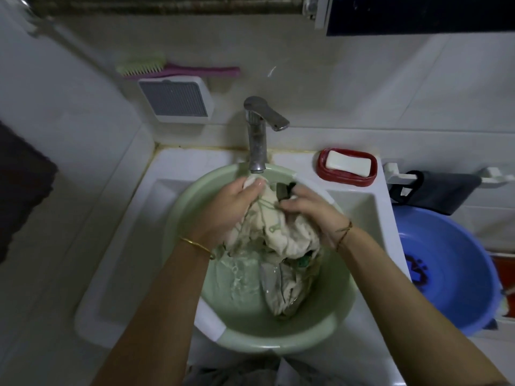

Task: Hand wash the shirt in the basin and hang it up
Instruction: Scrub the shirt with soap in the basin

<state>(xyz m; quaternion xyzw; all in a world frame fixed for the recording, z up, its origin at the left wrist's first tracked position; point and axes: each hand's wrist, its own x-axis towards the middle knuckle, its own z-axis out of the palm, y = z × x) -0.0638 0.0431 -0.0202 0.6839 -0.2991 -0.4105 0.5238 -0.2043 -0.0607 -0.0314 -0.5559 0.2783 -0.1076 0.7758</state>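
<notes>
- Head view: the wet cream cloth shirt with green print [281,235] is bunched up, its top lifted and its tail trailing in the water of the round pale-green plastic basin [250,338].
- I judge it soft, limp, heavy with water and probably slippery, so it is best taken by thick gathered folds.
- The left hand [231,201] and right hand [309,210] each curl tightly round a bunch of it, below the steel tap [256,140].
- A white soap bar in a red dish [348,162] sits on the white counter [195,160].
</notes>
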